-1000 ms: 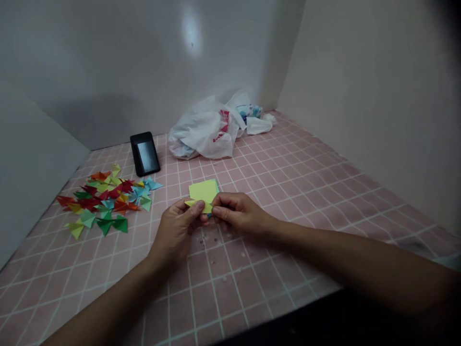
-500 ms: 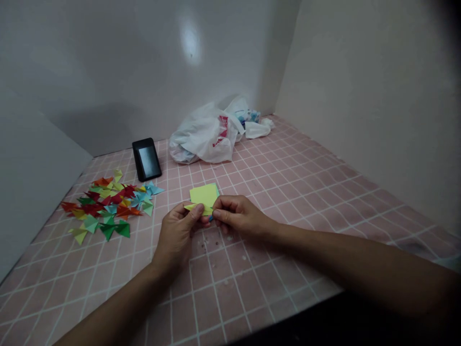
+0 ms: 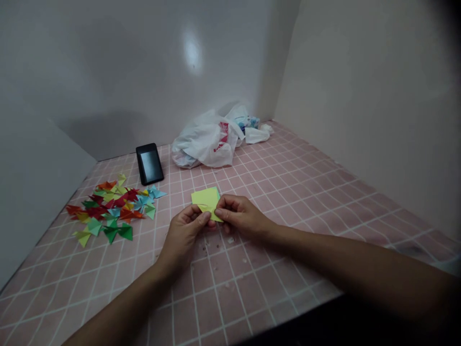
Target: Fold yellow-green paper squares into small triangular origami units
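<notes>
Pink gridded tablecloth (image 3: 295, 192), grey walls, all from the head cam. Left hand (image 3: 184, 229) and right hand (image 3: 245, 217) angle in from either side, thumbs on top, both pinching a small folded yellow paper (image 3: 213, 215); its edges kinda blend into the yellow square sheets (image 3: 204, 196) right behind.

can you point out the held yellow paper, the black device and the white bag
held yellow paper (image 3: 213, 216): head view, on the strip between the two thumbs
black device (image 3: 150, 165): head view, on its screen
white bag (image 3: 206, 143): head view, on its crumpled side
</notes>
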{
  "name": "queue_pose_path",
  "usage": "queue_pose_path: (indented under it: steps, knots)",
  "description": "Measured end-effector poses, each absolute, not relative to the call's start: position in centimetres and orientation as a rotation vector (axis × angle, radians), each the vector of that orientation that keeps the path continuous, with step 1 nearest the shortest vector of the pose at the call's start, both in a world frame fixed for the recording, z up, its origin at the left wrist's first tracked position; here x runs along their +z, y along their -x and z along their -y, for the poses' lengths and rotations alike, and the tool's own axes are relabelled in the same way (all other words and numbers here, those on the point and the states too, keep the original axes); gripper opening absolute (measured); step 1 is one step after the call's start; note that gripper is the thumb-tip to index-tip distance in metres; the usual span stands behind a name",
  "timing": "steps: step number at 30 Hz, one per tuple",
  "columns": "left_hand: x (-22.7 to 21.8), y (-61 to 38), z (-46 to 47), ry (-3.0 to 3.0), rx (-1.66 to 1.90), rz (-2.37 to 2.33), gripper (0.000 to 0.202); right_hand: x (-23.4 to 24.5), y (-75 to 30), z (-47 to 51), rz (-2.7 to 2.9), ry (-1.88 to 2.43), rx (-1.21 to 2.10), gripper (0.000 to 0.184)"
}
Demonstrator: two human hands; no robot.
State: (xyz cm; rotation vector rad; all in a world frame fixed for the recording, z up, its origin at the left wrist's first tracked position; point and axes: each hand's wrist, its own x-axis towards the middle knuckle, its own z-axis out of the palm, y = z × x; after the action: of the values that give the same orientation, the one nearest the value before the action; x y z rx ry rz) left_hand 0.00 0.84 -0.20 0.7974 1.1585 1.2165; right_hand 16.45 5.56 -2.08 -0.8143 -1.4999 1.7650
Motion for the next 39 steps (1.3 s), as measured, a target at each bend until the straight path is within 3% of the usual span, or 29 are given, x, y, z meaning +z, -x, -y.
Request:
queue_pose_path:
  steps: [21,28,39]
  knots:
    - [-0.23,0.43,-0.89,-0.963,1.166,-1.239,0.023,-2.16,-16.58,-5.67,1.461,0.760,1.823,0.023]
    - [-0.05,0.49,-0.94,-1.018,1.174,-1.276,0.020,-1.62,-16.59,-5.57,1.603,0.854,1.639,0.024]
    - [-0.30,0.53,-0.75,-1.001,1.142,-1.243,0.024,-2.02,-16.56,-5.83,1.471,0.784,1.792,0.021]
